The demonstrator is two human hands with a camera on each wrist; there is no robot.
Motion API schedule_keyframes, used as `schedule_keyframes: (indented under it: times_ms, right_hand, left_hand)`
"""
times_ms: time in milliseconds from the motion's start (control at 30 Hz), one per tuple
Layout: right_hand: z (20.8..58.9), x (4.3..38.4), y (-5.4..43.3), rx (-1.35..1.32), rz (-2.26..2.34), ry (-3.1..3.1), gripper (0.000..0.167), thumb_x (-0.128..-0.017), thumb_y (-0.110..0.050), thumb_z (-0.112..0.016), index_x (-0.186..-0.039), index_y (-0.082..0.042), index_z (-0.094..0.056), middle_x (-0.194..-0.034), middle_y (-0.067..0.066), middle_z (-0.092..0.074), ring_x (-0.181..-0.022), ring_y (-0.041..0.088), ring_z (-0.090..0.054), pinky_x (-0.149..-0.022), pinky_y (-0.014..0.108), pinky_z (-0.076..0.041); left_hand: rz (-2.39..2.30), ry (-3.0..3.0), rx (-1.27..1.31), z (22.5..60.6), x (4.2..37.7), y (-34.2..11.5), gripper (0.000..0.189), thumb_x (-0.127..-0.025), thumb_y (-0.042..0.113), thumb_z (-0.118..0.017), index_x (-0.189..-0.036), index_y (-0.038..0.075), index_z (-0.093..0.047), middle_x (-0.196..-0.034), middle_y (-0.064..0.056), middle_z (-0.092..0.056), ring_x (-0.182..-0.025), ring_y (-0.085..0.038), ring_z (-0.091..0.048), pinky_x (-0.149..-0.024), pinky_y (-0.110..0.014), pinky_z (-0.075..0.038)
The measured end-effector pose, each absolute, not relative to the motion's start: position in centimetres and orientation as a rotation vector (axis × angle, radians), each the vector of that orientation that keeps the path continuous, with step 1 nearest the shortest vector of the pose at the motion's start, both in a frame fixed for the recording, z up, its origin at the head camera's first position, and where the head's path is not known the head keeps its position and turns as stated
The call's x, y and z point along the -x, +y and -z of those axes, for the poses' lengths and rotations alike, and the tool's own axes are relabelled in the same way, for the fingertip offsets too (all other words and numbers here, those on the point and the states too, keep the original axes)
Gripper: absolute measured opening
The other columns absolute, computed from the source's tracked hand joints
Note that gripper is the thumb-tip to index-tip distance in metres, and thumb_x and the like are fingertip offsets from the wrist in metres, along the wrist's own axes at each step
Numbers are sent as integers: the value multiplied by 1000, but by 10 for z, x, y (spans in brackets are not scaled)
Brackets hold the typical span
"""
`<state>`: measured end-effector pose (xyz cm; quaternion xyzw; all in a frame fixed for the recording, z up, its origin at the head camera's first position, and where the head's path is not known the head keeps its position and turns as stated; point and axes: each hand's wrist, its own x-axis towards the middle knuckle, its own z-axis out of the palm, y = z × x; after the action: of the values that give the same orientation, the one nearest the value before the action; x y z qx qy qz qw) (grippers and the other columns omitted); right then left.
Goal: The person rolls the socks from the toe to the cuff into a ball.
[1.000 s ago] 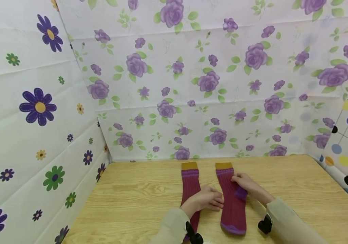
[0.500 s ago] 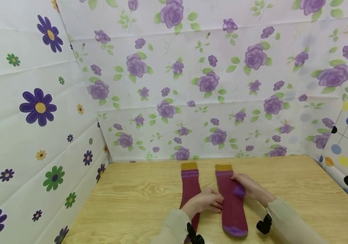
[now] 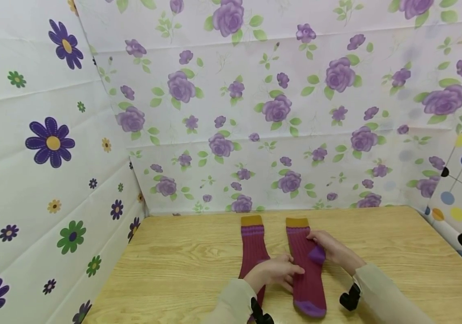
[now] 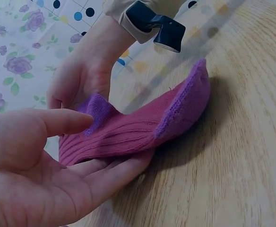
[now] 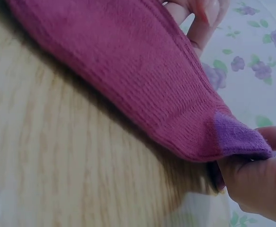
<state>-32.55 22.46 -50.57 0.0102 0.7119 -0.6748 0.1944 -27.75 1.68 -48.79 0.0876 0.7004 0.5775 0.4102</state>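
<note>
While its purple toe (image 3: 310, 309) points toward the person and its ochre cuff (image 3: 297, 222) away, the held sock (image 3: 307, 283) runs lengthwise over the wooden worktop (image 3: 182, 256), heel (image 3: 317, 255) to the right. The left hand (image 3: 276, 272) has a loose grip, thumb above, fingers beneath; the right hand (image 3: 334, 249) pinches the edge beside the heel. Another sock (image 3: 253, 247) lies left, roughly parallel. Rose-printed sheeting (image 3: 231, 117) hangs behind.
</note>
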Motion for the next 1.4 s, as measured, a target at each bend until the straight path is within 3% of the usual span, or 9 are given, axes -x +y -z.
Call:
schedule_keyframes:
  times_ms: [233,333,467,567,767,867,1067,1200,1400]
  right_hand:
    - [516,331,227,24,1859,2036,22,-98,-20,-47,-95,-3,-62,-88,-3,-59,-82,10,-56,-75,24,-47]
    - [520,332,227,14,1838,2071,29,-98,-20,-48,-106,5,-61,-93,0,-60,-85,11,-56,-77,25,-47]
    - [523,332,225,26,1844,2082,43,-100,-15,-47,-129,16,-46,-108,9,-62,-91,12,-59,-81,27,-49]
    - [524,332,224,30,1864,2079,47,-99,-12,-47,-135,18,-39,-112,12,-62,-92,13,-60,-81,28,-50]
    - [528,334,222,30,1895,2092,46,-100,-10,-47,-135,18,-38,-107,10,-63,-89,13,-61,-78,29,-51]
    - [530,335,222,22,1900,2122,51,-99,-9,-48,-138,19,-32,-115,17,-61,-91,13,-60,-80,29,-51]
    - [527,337,220,-22,1938,2140,58,-98,-6,-48,-144,16,-20,-136,32,-44,-93,12,-59,-80,28,-49]
    - [523,337,218,-26,1981,2130,52,-98,-6,-49,-142,12,-26,-120,21,-57,-86,11,-61,-75,28,-51]
    - [519,339,216,-26,2030,2128,54,-96,-5,-51,-143,9,-27,-96,1,-66,-80,9,-63,-71,27,-53]
  left_hand:
    - [-1401,1865,-224,492,276,17,64,-92,8,-64,-144,-8,-30,-119,-17,-59,-96,-28,-66,-77,-41,-56]
    - [-1392,1867,-239,493,275,16,62,-92,7,-64,-143,-7,-34,-121,-15,-58,-87,-20,-66,-70,-34,-56]
    - [-1373,1855,-277,492,274,13,38,-94,8,-60,-130,-3,-51,-105,-9,-64,-78,-13,-64,-66,-30,-56]
    - [-1345,1857,-305,491,272,11,22,-96,8,-57,-117,1,-58,-96,-5,-65,-80,-13,-66,-64,-29,-56]
    - [-1291,1825,-317,488,270,7,49,-95,4,-57,-140,-7,-39,-110,-9,-64,-99,-24,-66,-57,-25,-54]
    - [-1274,1805,-323,486,270,4,60,-94,0,-58,-147,-7,-29,-124,-16,-60,-106,-27,-64,-60,-28,-56]
    - [-1267,1780,-366,487,273,-1,56,-93,-2,-58,-145,-3,-35,-123,-12,-61,-107,-26,-64,-66,-32,-58]
    - [-1251,1800,-373,486,275,-4,59,-94,-1,-58,-146,-6,-31,-122,-15,-62,-104,-27,-65,-71,-34,-58]
    - [-1233,1824,-374,481,275,-8,62,-94,-1,-57,-146,-12,-25,-155,-22,-28,-98,-27,-65,-78,-37,-58]
